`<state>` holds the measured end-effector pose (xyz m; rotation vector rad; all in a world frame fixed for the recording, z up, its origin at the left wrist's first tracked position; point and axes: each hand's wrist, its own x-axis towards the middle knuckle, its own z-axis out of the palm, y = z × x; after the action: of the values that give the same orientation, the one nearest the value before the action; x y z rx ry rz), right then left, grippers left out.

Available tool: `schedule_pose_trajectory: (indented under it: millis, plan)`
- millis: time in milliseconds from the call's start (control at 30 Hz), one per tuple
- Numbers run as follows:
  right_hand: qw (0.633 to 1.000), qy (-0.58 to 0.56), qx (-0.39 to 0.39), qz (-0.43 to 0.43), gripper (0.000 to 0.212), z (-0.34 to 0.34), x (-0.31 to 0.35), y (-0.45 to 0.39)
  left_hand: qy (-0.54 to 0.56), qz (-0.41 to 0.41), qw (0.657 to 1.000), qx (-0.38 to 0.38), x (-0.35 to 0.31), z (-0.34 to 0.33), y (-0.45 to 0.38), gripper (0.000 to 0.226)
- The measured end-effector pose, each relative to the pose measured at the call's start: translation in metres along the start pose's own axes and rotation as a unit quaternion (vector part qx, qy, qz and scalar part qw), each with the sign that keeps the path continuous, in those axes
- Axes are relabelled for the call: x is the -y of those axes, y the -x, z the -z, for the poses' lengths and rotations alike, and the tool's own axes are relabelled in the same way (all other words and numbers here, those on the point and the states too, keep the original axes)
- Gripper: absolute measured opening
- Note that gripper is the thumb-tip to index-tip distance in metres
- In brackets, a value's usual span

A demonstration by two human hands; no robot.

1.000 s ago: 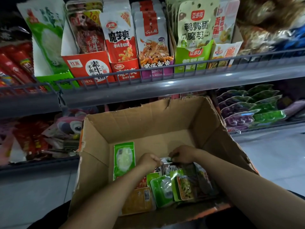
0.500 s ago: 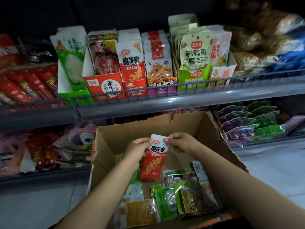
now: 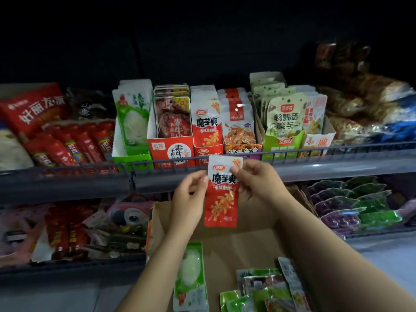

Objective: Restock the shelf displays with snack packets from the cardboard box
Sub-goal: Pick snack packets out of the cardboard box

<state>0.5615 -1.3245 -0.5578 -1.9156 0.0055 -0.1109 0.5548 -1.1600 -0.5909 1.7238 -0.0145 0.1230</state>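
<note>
Red-and-white packet [image 3: 221,194] held upright, pinched at its upper part from both sides: left hand [image 3: 191,199] on the left edge, fingers curled against it; right hand [image 3: 254,181] on the top right corner, thumb over the front. Packet just below and in front of the wire rail [image 3: 315,152], directly under the matching display carton [image 3: 208,140]. Carton behind the rail already packed close with the same packets, standing upright. Cardboard box [image 3: 247,239] below the rail, back wall behind the hanging packet; green packet [image 3: 191,273] and a loose heap of others [image 3: 265,287] lying on its floor. Likely risks: lower edge of the packet catching on the rail during the lift over, causing a fold or a slip from a light pinch; little slack in the carton, so forcing a way in could buckle the front packet or tip the row forward; neighbouring cartons touching on both sides of the matching one, so an off-line entry could land in the wrong row. Dim light, labels alike in colour.
</note>
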Motion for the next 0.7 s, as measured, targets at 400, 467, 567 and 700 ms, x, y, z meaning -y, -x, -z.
schedule_pose_trajectory:
  millis: [400, 467, 567, 700]
  plan:
    - [0.976, 0.069, -0.138, 0.154, 0.019, 0.006, 0.088, -0.08, -0.38, -0.232, 0.895, 0.028, 0.002, 0.022, -0.04, 0.056]
    - [0.971, 0.068, -0.152, 0.171, 0.016, 0.006, 0.097, -0.086, -0.415, -0.22, 0.882, 0.04, 0.004, 0.022, -0.042, 0.058]
    - [0.965, 0.09, -0.163, 0.186, 0.021, 0.004, 0.106, -0.094, -0.453, -0.203, 0.867, 0.043, 0.004, 0.021, -0.041, 0.06]
    - [0.96, 0.135, -0.14, 0.202, 0.016, 0.0, 0.103, -0.099, -0.475, -0.189, 0.858, 0.043, 0.004, 0.02, -0.04, 0.062]
